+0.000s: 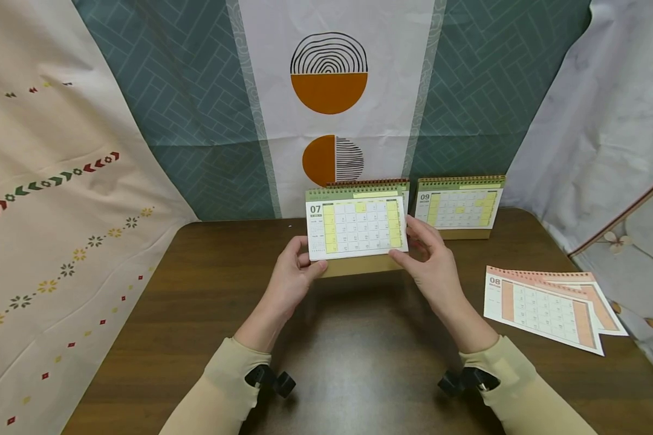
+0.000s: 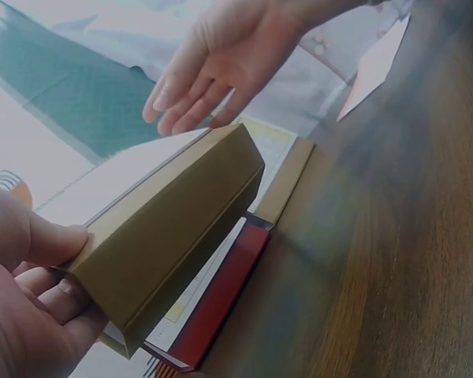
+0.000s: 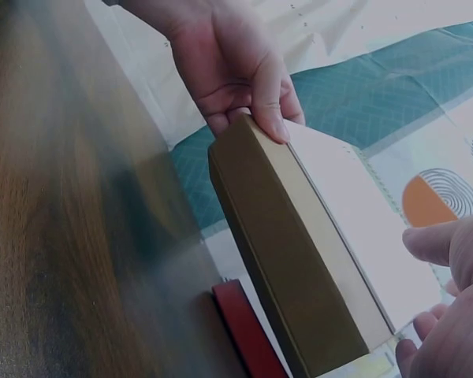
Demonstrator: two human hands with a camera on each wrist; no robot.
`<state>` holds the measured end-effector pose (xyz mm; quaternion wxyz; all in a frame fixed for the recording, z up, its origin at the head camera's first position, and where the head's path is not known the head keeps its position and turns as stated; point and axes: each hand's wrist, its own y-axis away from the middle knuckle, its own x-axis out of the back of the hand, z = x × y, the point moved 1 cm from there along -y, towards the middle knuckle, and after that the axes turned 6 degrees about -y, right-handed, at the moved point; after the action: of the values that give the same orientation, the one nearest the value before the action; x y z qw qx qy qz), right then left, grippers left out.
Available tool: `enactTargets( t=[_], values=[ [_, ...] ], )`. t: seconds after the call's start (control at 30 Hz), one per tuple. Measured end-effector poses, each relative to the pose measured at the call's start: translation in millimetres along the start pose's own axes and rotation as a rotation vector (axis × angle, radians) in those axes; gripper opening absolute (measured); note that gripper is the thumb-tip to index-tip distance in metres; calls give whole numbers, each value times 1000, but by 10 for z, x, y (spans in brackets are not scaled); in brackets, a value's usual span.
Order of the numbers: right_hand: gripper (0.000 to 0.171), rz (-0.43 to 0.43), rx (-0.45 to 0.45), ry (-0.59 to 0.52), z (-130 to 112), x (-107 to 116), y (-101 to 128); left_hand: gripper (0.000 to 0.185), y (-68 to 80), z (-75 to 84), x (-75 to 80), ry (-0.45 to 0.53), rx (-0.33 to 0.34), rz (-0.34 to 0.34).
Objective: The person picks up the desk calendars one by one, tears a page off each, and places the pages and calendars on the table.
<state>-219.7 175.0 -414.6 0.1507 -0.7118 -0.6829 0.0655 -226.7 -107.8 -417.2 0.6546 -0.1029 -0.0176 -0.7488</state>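
Observation:
A spiral-bound desk calendar (image 1: pixel 357 226) showing page 07 is held up over the table, its tan cardboard stand (image 2: pixel 173 228) facing the left wrist camera. My left hand (image 1: pixel 292 269) grips its lower left corner, thumb on the front and fingers curled behind. At the right edge, my right hand (image 1: pixel 432 266) has its fingers loosely extended; in the wrist views it appears beside the calendar without gripping it. Just behind stands a second calendar with a red base (image 2: pixel 221 295), mostly hidden in the head view. A third calendar (image 1: pixel 459 205) with page 09 stands to its right.
Loose calendar sheets (image 1: pixel 544 308) with orange headers, the top one 08, overlap at the right of the brown wooden table (image 1: pixel 196 338). Patterned cloth (image 1: pixel 207 90) hangs along the back and both sides.

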Motion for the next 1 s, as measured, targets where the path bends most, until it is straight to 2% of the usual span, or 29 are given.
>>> enactTargets(
  t=[0.3,0.67,0.73,0.87,1.0],
  values=[
    [75,-13,-16,-11,-47,-11,27,43,-6,-16,3,4,-11,12],
    [73,-11,-21,-44,-101,-54,69,41,-10,-5,4,2,13,43],
    [72,-2,5,-24,-86,-46,58,40,-14,-5,8,4,19,45],
    [70,23,73,110,-26,1,12,40,-29,-11,18,15,26,47],
    [70,-9,60,222,36,30,-25,40,-39,-14,29,28,25,51]
  ],
)
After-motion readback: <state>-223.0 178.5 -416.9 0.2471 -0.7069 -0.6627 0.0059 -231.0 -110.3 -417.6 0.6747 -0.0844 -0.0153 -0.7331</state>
